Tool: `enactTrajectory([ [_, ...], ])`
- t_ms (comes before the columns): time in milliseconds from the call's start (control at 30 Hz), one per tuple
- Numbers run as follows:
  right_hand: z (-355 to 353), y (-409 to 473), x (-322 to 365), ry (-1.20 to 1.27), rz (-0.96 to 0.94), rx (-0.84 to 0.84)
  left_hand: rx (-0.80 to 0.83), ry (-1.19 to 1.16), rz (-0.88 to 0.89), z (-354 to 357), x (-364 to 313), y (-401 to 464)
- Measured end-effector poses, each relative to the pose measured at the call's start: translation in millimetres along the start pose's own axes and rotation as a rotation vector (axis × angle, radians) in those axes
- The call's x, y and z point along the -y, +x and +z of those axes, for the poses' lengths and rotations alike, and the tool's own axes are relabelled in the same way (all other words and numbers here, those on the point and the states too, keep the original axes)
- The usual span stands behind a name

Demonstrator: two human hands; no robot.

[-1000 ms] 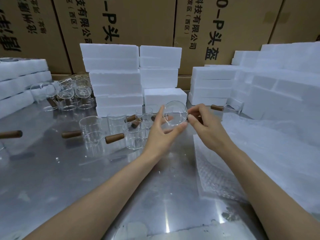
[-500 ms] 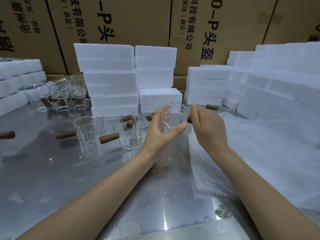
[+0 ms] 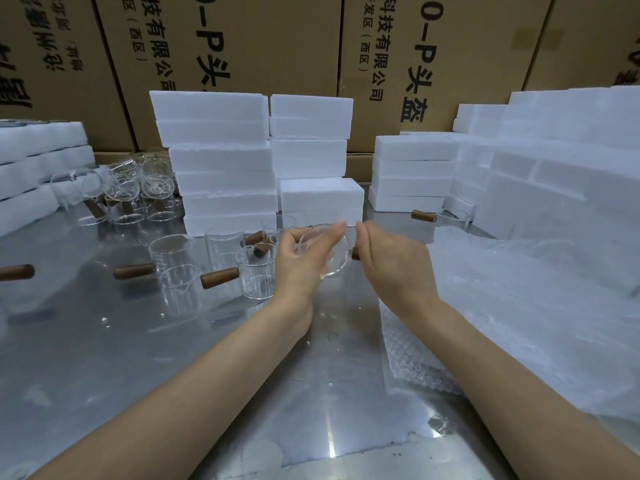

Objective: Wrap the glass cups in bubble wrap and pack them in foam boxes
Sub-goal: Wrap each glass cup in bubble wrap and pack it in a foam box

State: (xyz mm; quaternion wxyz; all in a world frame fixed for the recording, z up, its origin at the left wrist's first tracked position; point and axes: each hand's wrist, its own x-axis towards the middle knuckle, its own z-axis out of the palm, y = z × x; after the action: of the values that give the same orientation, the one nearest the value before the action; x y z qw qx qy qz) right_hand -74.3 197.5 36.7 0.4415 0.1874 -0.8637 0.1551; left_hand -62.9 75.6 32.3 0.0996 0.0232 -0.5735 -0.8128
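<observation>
Step in hand: judged from the scene, the glass cup [image 3: 323,251] was being carried toward the bubble wrap [image 3: 512,306] to be wrapped; it would be best laid near one edge of the sheet, handle kept clear, and rolled snugly.
Table [image 3: 104,358]: steel; more cups stood at left, foam boxes [image 3: 214,161] stacked far behind.
Left hand [image 3: 301,265]: raised mid-scene, fingers curled around the cup's wall, thumb toward the rim.
Right hand [image 3: 394,261]: just right of the cup, back toward the camera; fingers bent at the handle side, the actual hold hidden.
Cup: held off the table between both hands, tilted.
</observation>
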Motion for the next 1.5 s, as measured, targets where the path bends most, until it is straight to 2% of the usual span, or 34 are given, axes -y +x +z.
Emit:
enactTrajectory([
  [67, 0, 0, 1, -0.008, 0.013, -0.007, -0.018, -0.013, -0.027, 0, -2, 0],
  [200, 5, 3, -8, 0.080, 0.175, 0.135, 0.016, -0.070, -0.061, 2, -3, 1],
  [433, 3, 7, -19, 0.327, 0.353, 0.065, 0.197, -0.230, -0.119, 1, -7, 2],
  [533, 2, 8, -22, 0.423, 0.425, 0.050, 0.321, -0.225, -0.097, -1, -9, 3],
  [633, 3, 9, -25, 0.481, 0.483, 0.035, 0.418, -0.142, -0.044, -3, -7, 5],
  [700, 2, 8, -25, 0.475, 0.479, 0.042, 0.427, -0.073, -0.007, -4, -3, 9],
  [867, 2, 7, -23, 0.360, 0.380, 0.037, 0.365, 0.141, 0.116, -7, 6, 11],
  [1033, 1, 7, -19, 0.375, 0.407, 0.066, 0.265, 0.314, 0.264, -7, 7, 9],
  [1133, 1, 11, -21, 0.546, 0.552, 0.137, 0.265, 0.466, 0.349, -7, 9, 8],
  [1233, -2, 14, -27, 0.761, 0.830, 0.372, 0.313, 0.639, 0.453, -9, 10, 7],
  [1300, -5, 14, -27, 0.879, 0.930, 0.440, 0.302, 0.660, 0.513, -8, 12, 8],
  [1367, -5, 12, -25, 0.783, 0.851, 0.358, 0.253, 0.606, 0.501, -7, 12, 7],
  [1500, -5, 8, -20, 0.281, 0.453, 0.153, 0.043, 0.649, 0.432, -6, 6, 6],
])
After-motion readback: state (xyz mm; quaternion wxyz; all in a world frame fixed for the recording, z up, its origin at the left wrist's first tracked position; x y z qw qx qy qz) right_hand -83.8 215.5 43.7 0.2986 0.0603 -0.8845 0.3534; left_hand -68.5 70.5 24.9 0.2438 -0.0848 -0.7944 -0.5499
